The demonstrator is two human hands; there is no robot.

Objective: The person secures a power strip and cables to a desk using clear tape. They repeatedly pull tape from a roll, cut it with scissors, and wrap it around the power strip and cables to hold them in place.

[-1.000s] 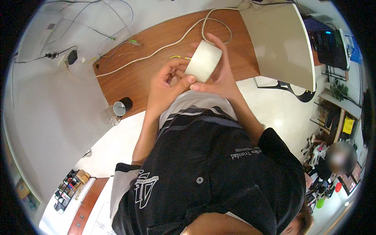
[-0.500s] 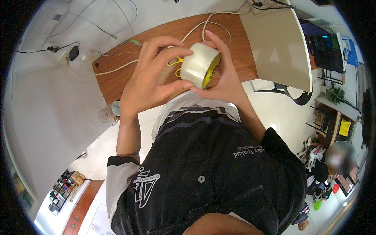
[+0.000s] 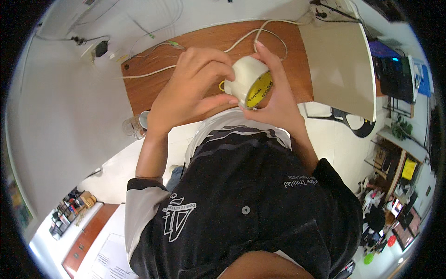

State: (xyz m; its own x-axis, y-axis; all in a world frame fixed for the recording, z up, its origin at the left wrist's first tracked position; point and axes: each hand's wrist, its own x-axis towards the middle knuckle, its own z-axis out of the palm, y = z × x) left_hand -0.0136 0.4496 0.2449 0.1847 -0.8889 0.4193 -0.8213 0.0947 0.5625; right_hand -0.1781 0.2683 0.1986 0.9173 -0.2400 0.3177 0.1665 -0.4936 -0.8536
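A wide roll of clear packing tape (image 3: 245, 77) with a yellow inner core is held above the wooden table, its core side tilted toward the right. My right hand (image 3: 280, 100) grips it from the right, with the thumb at its lower edge and fingers along its far side. My left hand (image 3: 186, 90) curls around its left side, fingertips and thumb against the tape. Behind the roll, a yellow loop (image 3: 221, 86), apparently a scissors handle, shows in part; the rest is hidden.
White cable (image 3: 227, 49) runs across the brown wooden table (image 3: 204, 42). A cream partition panel (image 3: 337, 65) stands at its right edge. A glass jar (image 3: 132, 126) and a cup (image 3: 144, 120) sit by the left edge. A black chair part (image 3: 346, 122) is at the right.
The tape roll has turned, so more of its yellow core shows. It now covers more of the yellow loops. Both hands stay around it while the whole view has shifted slightly.
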